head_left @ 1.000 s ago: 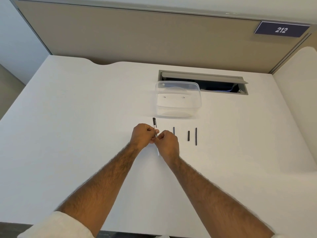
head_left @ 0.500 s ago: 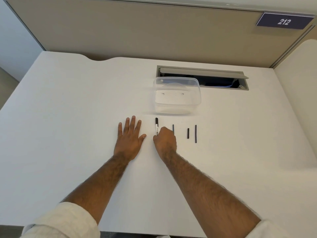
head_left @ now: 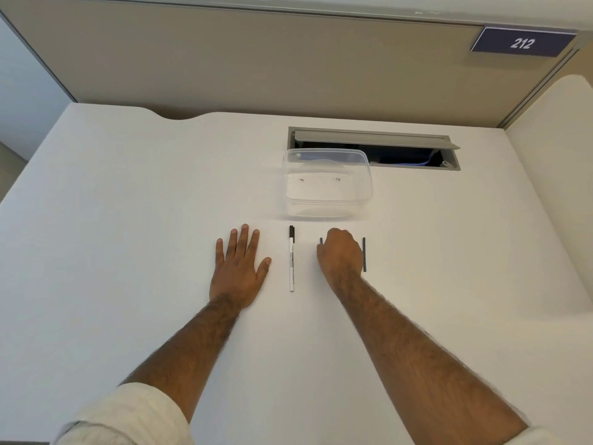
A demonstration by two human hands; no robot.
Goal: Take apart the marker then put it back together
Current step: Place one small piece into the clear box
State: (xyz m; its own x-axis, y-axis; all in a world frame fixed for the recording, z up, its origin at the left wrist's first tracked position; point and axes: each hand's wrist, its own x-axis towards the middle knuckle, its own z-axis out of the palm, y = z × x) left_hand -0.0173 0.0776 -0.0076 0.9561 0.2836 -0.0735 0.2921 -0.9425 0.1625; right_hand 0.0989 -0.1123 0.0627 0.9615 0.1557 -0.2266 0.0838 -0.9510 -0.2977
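Observation:
The white marker (head_left: 291,261) with its black cap pointing away lies on the white desk (head_left: 128,220) between my hands. My left hand (head_left: 239,264) rests flat on the desk to the marker's left, fingers spread. My right hand (head_left: 340,255) is to the marker's right, knuckles up and fingers curled down onto the desk. The top of a thin dark piece (head_left: 321,240) shows at that hand's left edge. A longer dark rod (head_left: 364,254) lies just right of the hand. What is under the curled fingers is hidden.
A clear plastic container (head_left: 327,184) stands just beyond the marker. Behind it is an open cable slot (head_left: 375,149) in the desk. A beige partition (head_left: 256,59) closes off the back, and a side panel stands at the right.
Both hands held the marker a second ago. The left hand then went flat on the desk; the right hand set the marker down and moved right, covering the short dark piece.

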